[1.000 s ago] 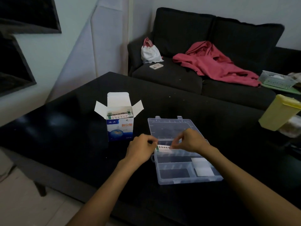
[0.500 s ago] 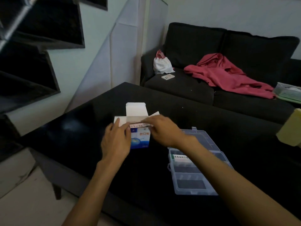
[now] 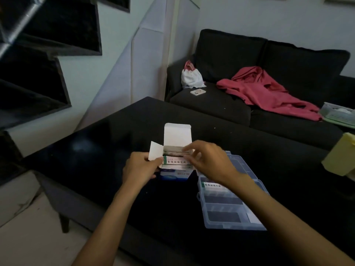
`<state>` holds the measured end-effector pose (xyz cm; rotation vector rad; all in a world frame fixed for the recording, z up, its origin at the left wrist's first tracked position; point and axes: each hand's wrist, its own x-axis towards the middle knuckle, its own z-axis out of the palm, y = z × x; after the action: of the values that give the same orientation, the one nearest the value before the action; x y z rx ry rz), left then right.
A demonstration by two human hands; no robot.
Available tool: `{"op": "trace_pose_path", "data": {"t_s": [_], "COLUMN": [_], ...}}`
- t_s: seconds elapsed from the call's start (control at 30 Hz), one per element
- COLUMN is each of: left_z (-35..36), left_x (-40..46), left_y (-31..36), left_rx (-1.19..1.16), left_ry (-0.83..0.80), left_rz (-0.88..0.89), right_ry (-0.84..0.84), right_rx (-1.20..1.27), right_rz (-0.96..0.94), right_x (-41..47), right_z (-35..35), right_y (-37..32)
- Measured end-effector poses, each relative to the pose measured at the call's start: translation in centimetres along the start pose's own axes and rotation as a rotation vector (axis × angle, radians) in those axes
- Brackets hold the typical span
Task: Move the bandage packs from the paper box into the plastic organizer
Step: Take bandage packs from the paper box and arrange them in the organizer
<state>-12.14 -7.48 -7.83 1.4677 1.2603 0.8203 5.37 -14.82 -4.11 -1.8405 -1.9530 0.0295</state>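
Since the view half a second earlier, the right hand [image 3: 209, 162] has drawn a bandage pack [image 3: 175, 161] partly up out of the paper box [image 3: 173, 169], where before it only reached the opening; the left hand [image 3: 140, 169] remains against the box's left side.

The paper box stands upright on the black table [image 3: 96, 150], lid flap raised at 12 o'clock and a side flap spread toward 9 o'clock, which keeps the mouth clear for pulling packs out. The left hand grips the box's left wall, fingers curled round it, seemingly to steady it so it does not lift or tip with the pack. The right hand's fingertips pinch the pack's right end, at 3 o'clock of the box; more packs sit stacked behind it inside.

The plastic organizer [image 3: 232, 214] lies open just beside the box at about 4 o'clock, close enough for short transfers. One bandage pack in the organizer [image 3: 213, 185] already lies in its far compartment (partly hidden by the right forearm).

Writing: the raised pack carries a line of dark Chinese characters with a green mark at its left end, too small to read reliably; the organizer's pack shows the same print. The box front is blue and white, its text hidden.
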Motion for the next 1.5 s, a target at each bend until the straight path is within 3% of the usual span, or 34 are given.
{"op": "trace_pose_path", "data": {"t_s": [0.13, 0.23, 0.37, 0.5, 0.77, 0.9, 1.17, 1.5], "left_z": [0.1, 0.3, 0.7, 0.8, 1.4, 1.6, 1.7, 2.2], "left_x": [-0.6, -0.5, -0.4, -0.7, -1.1, -1.0, -1.2, -0.9], "left_y": [-0.3, -0.5, -0.1, 0.2, 0.8, 0.8, 0.9, 0.5], "left_rx": [0.120, 0.148, 0.253, 0.309, 0.324, 0.320, 0.336, 0.102], "left_ry": [0.003, 0.032, 0.083, 0.138, 0.145, 0.142, 0.118, 0.020], "left_rz": [0.043, 0.060, 0.101, 0.137, 0.101, 0.091, 0.077, 0.051], "right_ry": [-0.255, -0.336, -0.389, -0.455, -0.035, 0.123, 0.114, 0.250], "right_rx": [-0.247, -0.379, -0.318, -0.076, 0.061, 0.244, 0.776, 1.035], "right_rz": [-0.044, -0.087, 0.001, 0.113, 0.128, 0.208, 0.360, 0.541], "right_x": [2.3, 3.2, 3.9, 3.8, 0.4, -0.1, 0.1, 0.5], "right_z": [-0.9, -0.7, 0.1, 0.4, 3.0, 4.0, 2.2, 1.4], "right_y": [-1.2, -1.9, -1.5, -0.7, 0.4, 0.8, 0.6, -0.2]}}
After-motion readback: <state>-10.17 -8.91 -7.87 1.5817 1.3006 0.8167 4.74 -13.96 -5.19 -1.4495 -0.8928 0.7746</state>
